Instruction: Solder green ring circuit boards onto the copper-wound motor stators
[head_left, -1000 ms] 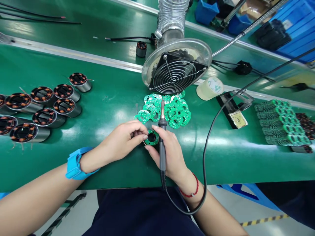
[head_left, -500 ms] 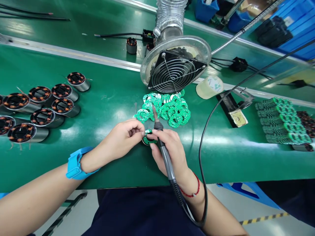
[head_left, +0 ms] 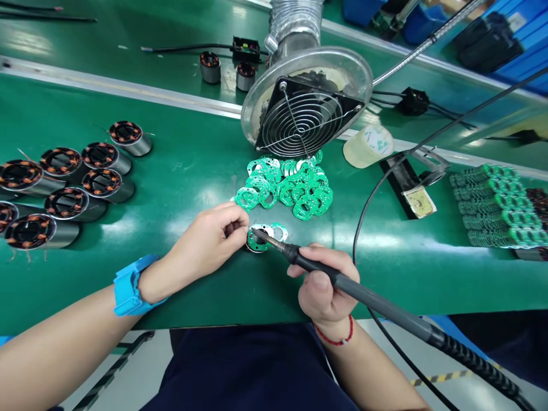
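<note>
Green mat [head_left: 192,171] covers the bench.

Left hand [head_left: 214,237]: fingers curled, thumb and forefinger pinched together at the left rim of the board [head_left: 258,242]. Cannot tell whether they grip the rim itself or something thin. Blue wristband [head_left: 128,285] on that wrist.

Right hand [head_left: 323,282]: closed around the iron [head_left: 363,294], pen-style, near its front end. Iron lies low and slanted, handle running off to the lower right, tip resting on the board's upper left part. Red cord [head_left: 338,337] on that wrist.

Board: green ring, sitting on a small metal cylinder at mid-bench, just in front of the person, between the two hands. A second ring [head_left: 280,232] lies just beside it on the right.

Around it:
- Pile [head_left: 295,185] of loose green rings just behind the board.
- Fan [head_left: 306,108] with wire guard, tilted toward the work, on a ribbed metal duct behind the pile.
- Stators [head_left: 64,182] with copper windings, lying on their sides in a cluster at far left.
- Tape roll [head_left: 368,145] right of the fan.
- Stand [head_left: 417,200] with a yellowish sponge, right of centre.
- Rows [head_left: 492,205] of green-capped units at far right.
- Black cable [head_left: 363,217] arcs over the mat between the right hand and the stand.
</note>
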### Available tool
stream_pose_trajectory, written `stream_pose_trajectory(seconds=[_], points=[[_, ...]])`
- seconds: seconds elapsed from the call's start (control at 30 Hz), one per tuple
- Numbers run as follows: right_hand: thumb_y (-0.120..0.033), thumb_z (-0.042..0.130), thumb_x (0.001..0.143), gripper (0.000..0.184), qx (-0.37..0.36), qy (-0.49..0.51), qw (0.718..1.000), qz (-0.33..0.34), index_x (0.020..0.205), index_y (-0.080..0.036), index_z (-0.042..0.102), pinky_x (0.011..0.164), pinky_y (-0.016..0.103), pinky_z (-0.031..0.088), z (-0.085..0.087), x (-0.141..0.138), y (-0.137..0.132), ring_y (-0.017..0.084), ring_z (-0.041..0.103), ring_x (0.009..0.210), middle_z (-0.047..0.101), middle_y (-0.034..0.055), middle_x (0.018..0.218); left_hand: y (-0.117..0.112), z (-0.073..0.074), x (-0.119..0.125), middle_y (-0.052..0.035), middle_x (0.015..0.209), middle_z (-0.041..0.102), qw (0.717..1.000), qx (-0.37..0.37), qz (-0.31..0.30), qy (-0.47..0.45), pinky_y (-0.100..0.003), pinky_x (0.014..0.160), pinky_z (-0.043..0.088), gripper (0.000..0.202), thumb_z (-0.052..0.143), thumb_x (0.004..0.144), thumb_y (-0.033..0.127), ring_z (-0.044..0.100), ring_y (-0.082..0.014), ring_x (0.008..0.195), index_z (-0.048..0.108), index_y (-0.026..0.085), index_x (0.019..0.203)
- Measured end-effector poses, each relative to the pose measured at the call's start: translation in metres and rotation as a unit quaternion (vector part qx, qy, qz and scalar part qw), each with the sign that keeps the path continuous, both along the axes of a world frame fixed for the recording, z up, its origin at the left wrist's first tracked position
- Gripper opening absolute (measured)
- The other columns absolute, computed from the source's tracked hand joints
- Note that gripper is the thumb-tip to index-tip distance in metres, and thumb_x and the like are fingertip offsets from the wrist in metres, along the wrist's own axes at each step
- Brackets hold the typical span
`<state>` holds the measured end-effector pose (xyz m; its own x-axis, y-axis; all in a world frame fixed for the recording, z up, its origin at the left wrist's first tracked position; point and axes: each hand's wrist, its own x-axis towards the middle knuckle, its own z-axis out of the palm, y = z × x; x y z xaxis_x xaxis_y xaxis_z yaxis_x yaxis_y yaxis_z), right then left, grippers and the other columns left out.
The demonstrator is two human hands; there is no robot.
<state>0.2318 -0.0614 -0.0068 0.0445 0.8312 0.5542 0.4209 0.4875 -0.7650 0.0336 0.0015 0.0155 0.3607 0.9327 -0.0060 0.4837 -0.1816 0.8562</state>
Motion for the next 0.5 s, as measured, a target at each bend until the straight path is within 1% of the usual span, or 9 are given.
stream_pose_trajectory(seconds=[0.17, 0.3, 0.4, 0.5], points=[[-0.039, 0.05, 0.1, 0.022, -0.004, 0.022, 1.0, 0.009, 0.106, -0.024, 0.066, 0.058, 0.032, 0.056, 0.0024, -0.0026, -0.0003, 0.014, 0.063, 0.044, 0.065, -0.0057, 0.057, -0.0018, -0.0003, 0.0007, 0.0036, 0.065, 0.048, 0.998, 0.05, -0.008, 0.037, -0.023, 0.053, 0.032, 0.014, 0.048, 0.082, 0.011, 0.042, -0.0095, 0.056, 0.054, 0.017, 0.07], [-0.038, 0.05, 0.1, 0.022, 0.001, 0.02, 1.0, 0.01, 0.108, -0.025, 0.066, 0.057, 0.033, 0.057, 0.0025, -0.0019, -0.0005, 0.015, 0.065, 0.045, 0.067, -0.0051, 0.059, -0.003, -0.0001, 0.0016, 0.0028, 0.067, 0.048, 0.994, 0.088, -0.018, 0.069, -0.024, 0.055, 0.033, 0.015, 0.048, 0.082, 0.01, 0.044, -0.0107, 0.059, 0.052, 0.018, 0.07], [-0.035, 0.051, 0.101, 0.024, 0.012, 0.017, 1.0, 0.019, 0.12, -0.026, 0.062, 0.061, 0.034, 0.059, 0.0029, -0.0024, 0.0015, 0.017, 0.071, 0.055, 0.074, -0.0025, 0.072, -0.0033, -0.0001, 0.0018, 0.0028, 0.067, 0.047, 0.991, 0.107, -0.021, 0.077, -0.024, 0.055, 0.033, 0.016, 0.047, 0.083, 0.01, 0.044, -0.0112, 0.058, 0.051, 0.018, 0.07], [-0.027, 0.049, 0.102, 0.032, -0.014, -0.015, 0.999, 0.038, 0.134, -0.028, 0.052, 0.074, 0.037, 0.061, 0.0059, -0.0062, 0.0073, 0.019, 0.077, 0.078, 0.079, 0.0018, 0.094, -0.0032, -0.0005, 0.0012, 0.0029, 0.067, 0.048, 0.99, 0.114, -0.023, 0.082, -0.025, 0.055, 0.032, 0.016, 0.047, 0.083, 0.011, 0.043, -0.0116, 0.058, 0.05, 0.019, 0.07]])
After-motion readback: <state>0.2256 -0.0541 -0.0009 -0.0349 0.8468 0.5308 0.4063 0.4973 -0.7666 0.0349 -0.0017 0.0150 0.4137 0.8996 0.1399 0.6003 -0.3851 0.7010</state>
